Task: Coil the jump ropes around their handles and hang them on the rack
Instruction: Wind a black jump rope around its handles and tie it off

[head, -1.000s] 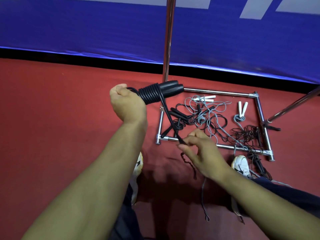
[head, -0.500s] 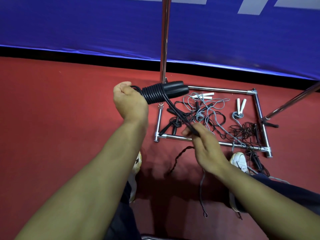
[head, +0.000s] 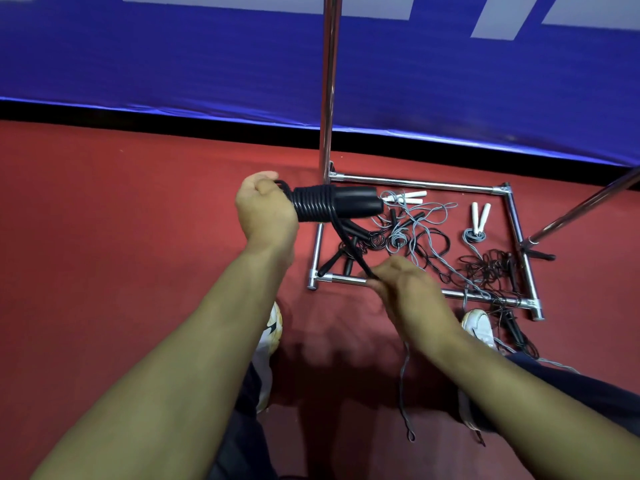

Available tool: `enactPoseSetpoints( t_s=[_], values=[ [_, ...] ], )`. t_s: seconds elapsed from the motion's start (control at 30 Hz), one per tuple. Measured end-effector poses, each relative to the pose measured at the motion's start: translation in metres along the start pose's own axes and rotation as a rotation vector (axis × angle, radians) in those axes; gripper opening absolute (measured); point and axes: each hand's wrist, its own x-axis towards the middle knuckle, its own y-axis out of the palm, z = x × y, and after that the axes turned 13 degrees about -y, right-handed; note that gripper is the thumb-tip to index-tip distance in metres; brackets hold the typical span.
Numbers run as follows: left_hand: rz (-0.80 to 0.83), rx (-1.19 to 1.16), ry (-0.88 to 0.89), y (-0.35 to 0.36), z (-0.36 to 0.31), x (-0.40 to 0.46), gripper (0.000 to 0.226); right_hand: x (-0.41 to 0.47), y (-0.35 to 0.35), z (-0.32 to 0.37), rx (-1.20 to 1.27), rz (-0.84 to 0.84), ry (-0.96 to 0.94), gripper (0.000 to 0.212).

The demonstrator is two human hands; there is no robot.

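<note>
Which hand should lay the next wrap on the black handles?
Right. The right hand already pinches the free black rope just below the coil, while the left hand grips the black handles and likely has to steady them.

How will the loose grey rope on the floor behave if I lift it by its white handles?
The grey rope lies in limp loops, so it will probably dangle. It crosses the black ropes, so it may drag them. The white handles look stiff.

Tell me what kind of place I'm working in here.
Probably a sports hall or gym: red court-style flooring, a blue padded barrier along the edge, and a chrome rack whose base is strewn with jump ropes.
</note>
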Motion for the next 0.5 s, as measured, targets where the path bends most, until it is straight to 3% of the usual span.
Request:
enactPoseSetpoints(
  t_s=[0.1,0.17,0.23,0.37,0.5],
  values=[
    [0.391,0.176,0.067,0.004,0.002,-0.022,0.035,0.008,-0.019,-0.007,-0.167,-0.207,0.030,0.018],
    [0.623,0.334,0.095,0.001,0.007,-0.033,0.035,0.011,-0.036,-0.012,-0.123,-0.346,0.045,0.021],
    [0.685,0.452,0.149,-0.001,0.012,-0.031,0.033,0.012,-0.048,-0.017,-0.114,-0.468,0.033,0.025],
    [0.384,0.673,0.417,0.002,0.016,-0.024,0.027,0.013,-0.060,-0.021,-0.093,-0.563,-0.027,0.014],
    [0.081,0.671,0.501,0.004,0.019,-0.031,0.025,0.010,-0.054,-0.004,-0.092,-0.382,-0.254,0.012]
  ],
)
